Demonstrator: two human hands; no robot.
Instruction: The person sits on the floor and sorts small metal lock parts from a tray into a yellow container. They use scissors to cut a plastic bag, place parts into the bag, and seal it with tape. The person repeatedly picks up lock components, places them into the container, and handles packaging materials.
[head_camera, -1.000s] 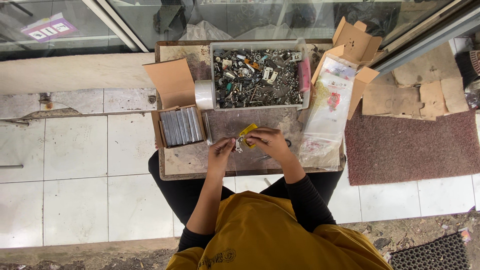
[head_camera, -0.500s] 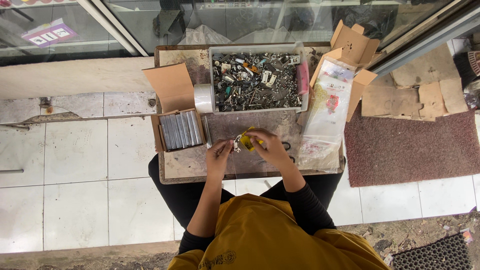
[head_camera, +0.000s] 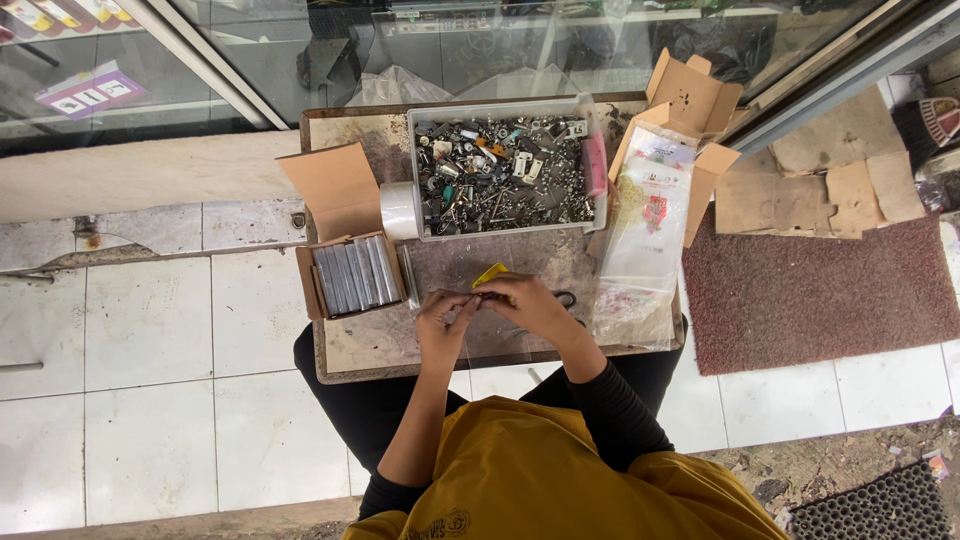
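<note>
Left hand (head_camera: 440, 325): fingers pinched together at the tips, meeting the right hand over the near middle of the small worn brown wooden table (head_camera: 360, 345); whatever it pinches is too small to make out.

Right hand (head_camera: 530, 308): curled shut around a small yellow-handled tool (head_camera: 490, 274), whose yellow end sticks out above the knuckles, toward the far side of the table.

Clear rectangular plastic tray of mixed small metal and plastic parts (head_camera: 505, 170): far middle of the table, beyond both hands.

White roll of tape (head_camera: 400, 210): touching the tray's left wall.

Open brown cardboard box of grey metal strips packed side by side (head_camera: 350, 275): left part of the table, just left of the left hand, its flap (head_camera: 335, 185) raised behind it.

Clear plastic packets with red and yellow printed labels (head_camera: 645, 230): right part of the table, stacked lengthwise, the nearest overhanging the right edge.

Open empty brown cardboard carton (head_camera: 690, 110): far right corner of the table, flaps spread.

Dark red doormat (head_camera: 820, 300): on the floor, right of the table.

Flattened cardboard pieces (head_camera: 830, 185): beyond the mat.

Purple-and-white rectangular sign (head_camera: 85, 92): behind glass, far left of the table.
</note>
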